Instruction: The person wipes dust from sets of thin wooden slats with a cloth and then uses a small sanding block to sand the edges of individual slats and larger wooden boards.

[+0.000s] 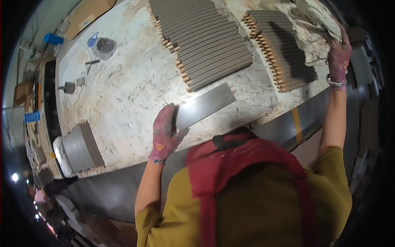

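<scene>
My left hand (pixel 163 133), in a pink flower-patterned glove, grips the left end of a flat grey rectangular plate (pixel 207 105) lying near the table's front edge. Two thin light prongs stick out from the plate's far right end. At the far right, my right hand (pixel 340 57), gloved alike and with a bracelet at the wrist, is closed on a crumpled off-white cloth (pixel 314 31). Beside the cloth stands a row of grey plates (pixel 284 49) with tan ends. A larger row of such plates (pixel 201 41) fills the table's back middle.
A smaller stack of grey plates (pixel 83 147) stands at the table's left front, against a white wrapped bundle (pixel 61 152). Towards the back left are a clear container (pixel 104 48) and a small dark block (pixel 68 87). A cardboard box (pixel 89 16) sits beyond. The worktable (pixel 127 94) is white and scuffed.
</scene>
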`<act>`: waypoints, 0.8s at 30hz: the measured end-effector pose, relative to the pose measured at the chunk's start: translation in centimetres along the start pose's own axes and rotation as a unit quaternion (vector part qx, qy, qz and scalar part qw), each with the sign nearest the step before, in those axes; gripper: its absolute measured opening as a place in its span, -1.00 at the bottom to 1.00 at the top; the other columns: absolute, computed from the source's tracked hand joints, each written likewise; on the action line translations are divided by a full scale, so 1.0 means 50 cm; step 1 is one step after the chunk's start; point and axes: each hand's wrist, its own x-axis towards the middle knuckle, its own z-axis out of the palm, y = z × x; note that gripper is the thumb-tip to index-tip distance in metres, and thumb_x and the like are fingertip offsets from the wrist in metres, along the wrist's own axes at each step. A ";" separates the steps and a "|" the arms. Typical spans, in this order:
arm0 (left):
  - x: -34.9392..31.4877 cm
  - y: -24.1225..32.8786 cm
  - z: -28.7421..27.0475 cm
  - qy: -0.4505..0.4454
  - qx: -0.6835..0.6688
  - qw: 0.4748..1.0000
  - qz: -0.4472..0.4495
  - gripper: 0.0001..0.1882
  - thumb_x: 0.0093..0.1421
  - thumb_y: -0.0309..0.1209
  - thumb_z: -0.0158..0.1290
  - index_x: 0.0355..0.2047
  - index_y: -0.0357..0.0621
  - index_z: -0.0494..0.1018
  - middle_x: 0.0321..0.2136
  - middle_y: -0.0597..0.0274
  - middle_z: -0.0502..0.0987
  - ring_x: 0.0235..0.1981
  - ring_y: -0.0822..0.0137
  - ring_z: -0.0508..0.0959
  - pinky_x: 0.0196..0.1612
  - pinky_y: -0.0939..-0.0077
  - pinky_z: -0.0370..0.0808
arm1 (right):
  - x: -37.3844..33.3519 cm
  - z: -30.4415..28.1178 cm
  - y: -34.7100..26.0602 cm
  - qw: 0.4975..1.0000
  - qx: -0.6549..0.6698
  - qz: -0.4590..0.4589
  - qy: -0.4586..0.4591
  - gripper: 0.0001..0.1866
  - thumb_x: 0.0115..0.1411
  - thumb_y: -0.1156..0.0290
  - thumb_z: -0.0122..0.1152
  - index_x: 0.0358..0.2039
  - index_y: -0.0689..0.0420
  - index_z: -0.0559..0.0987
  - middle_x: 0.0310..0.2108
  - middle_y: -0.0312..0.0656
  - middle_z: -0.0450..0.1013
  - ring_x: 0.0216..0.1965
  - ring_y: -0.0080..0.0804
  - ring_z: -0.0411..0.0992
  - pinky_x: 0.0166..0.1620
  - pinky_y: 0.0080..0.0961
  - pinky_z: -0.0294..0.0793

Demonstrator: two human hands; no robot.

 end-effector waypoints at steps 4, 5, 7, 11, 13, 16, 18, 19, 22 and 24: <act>-0.020 -0.046 -0.030 -0.015 0.019 0.999 0.027 0.00 -0.15 -0.40 0.39 0.29 -0.30 0.12 0.15 -0.06 0.37 0.17 -0.08 0.36 0.21 0.09 0.33 | 0.050 0.072 -0.065 0.993 -0.068 -0.088 0.023 -0.46 0.18 0.66 -0.01 0.21 0.14 0.41 0.11 -0.20 0.42 0.14 -0.40 0.37 0.19 -0.49 0.34; -0.029 -0.055 -0.034 -0.012 -0.002 1.000 0.007 0.01 -0.14 -0.40 0.39 0.30 -0.32 0.11 0.16 -0.07 0.35 0.19 -0.08 0.36 0.22 0.09 0.32 | 0.065 0.084 -0.024 0.986 -0.123 -0.113 0.019 -0.48 0.23 0.59 0.04 0.22 0.11 0.39 0.13 -0.20 0.42 0.15 -0.38 0.37 0.20 -0.47 0.34; -0.053 -0.085 -0.041 -0.006 -0.059 0.997 -0.045 0.02 -0.14 -0.40 0.40 0.30 -0.33 0.10 0.18 -0.11 0.33 0.22 -0.07 0.33 0.26 0.12 0.30 | 0.078 0.193 -0.044 0.952 -0.285 -0.065 -0.095 -0.37 -0.07 0.56 0.03 0.13 0.12 0.36 0.05 0.05 0.33 0.14 0.05 0.31 0.20 -0.26 0.30; -0.079 -0.108 -0.067 0.036 -0.026 0.998 -0.049 0.05 -0.18 -0.36 0.44 0.29 -0.34 0.13 0.20 -0.16 0.30 0.24 -0.06 0.30 0.30 0.17 0.25 | 0.041 0.287 -0.103 0.902 -0.334 0.038 -0.271 -0.29 0.11 0.17 0.27 0.26 0.04 0.28 0.23 0.13 0.23 0.28 0.12 0.18 0.31 -0.15 0.20; -0.081 -0.096 -0.080 0.039 0.031 0.998 -0.031 0.06 -0.21 -0.29 0.45 0.27 -0.34 0.16 0.19 -0.16 0.31 0.24 -0.08 0.29 0.31 0.14 0.21 | 0.039 0.369 -0.076 0.938 -0.225 -0.096 -0.246 -0.52 0.26 0.33 0.18 0.19 0.06 0.41 0.11 -0.10 0.45 0.10 -0.23 0.44 0.15 -0.37 0.41; -0.056 -0.080 -0.065 0.011 0.053 0.998 -0.017 -0.03 -0.23 -0.19 0.42 0.18 -0.32 0.26 0.10 -0.12 0.37 0.16 -0.16 0.32 0.23 0.02 0.26 | -0.027 0.520 -0.160 0.911 -0.124 -0.028 -0.391 -0.49 0.25 0.14 0.19 0.19 -0.07 0.39 0.17 -0.09 0.38 0.15 -0.05 0.38 0.20 -0.24 0.36; -0.032 -0.083 -0.033 0.017 0.035 0.999 0.011 -0.11 -0.22 -0.23 0.40 0.14 -0.27 0.30 0.04 -0.09 0.40 0.12 -0.17 0.35 0.18 0.00 0.29 | -0.067 0.615 -0.188 0.889 -0.159 -0.107 -0.415 -0.53 0.24 0.11 0.16 0.16 -0.12 0.41 0.17 -0.06 0.37 0.06 0.03 0.43 0.13 -0.15 0.41; -0.041 -0.085 -0.022 0.045 0.038 0.998 0.029 -0.14 -0.20 -0.24 0.38 0.13 -0.25 0.31 0.02 -0.08 0.41 0.10 -0.17 0.36 0.15 0.00 0.31 | -0.061 0.656 -0.256 0.860 -0.114 -0.044 -0.495 -0.53 0.25 0.16 0.17 0.16 -0.04 0.42 0.16 -0.07 0.38 0.11 -0.03 0.40 0.17 -0.23 0.37; -0.039 -0.066 -0.028 0.049 0.012 0.999 -0.001 -0.18 -0.17 -0.25 0.36 0.13 -0.22 0.33 0.02 -0.07 0.43 0.09 -0.14 0.37 0.16 0.00 0.31 | -0.064 0.778 -0.290 0.867 -0.017 -0.084 -0.490 -0.66 0.25 0.19 0.14 -0.01 0.03 0.52 -0.13 -0.07 0.54 -0.13 -0.08 0.53 -0.04 -0.25 0.48; -0.038 -0.052 -0.046 0.063 -0.008 0.998 -0.001 -0.22 -0.15 -0.26 0.34 0.11 -0.23 0.36 0.03 -0.09 0.44 0.09 -0.14 0.38 0.18 0.01 0.30 | -0.047 0.860 -0.329 0.861 0.002 -0.088 -0.501 -0.71 0.25 0.22 0.14 -0.08 0.06 0.55 -0.17 -0.08 0.55 -0.16 -0.09 0.53 -0.07 -0.27 0.48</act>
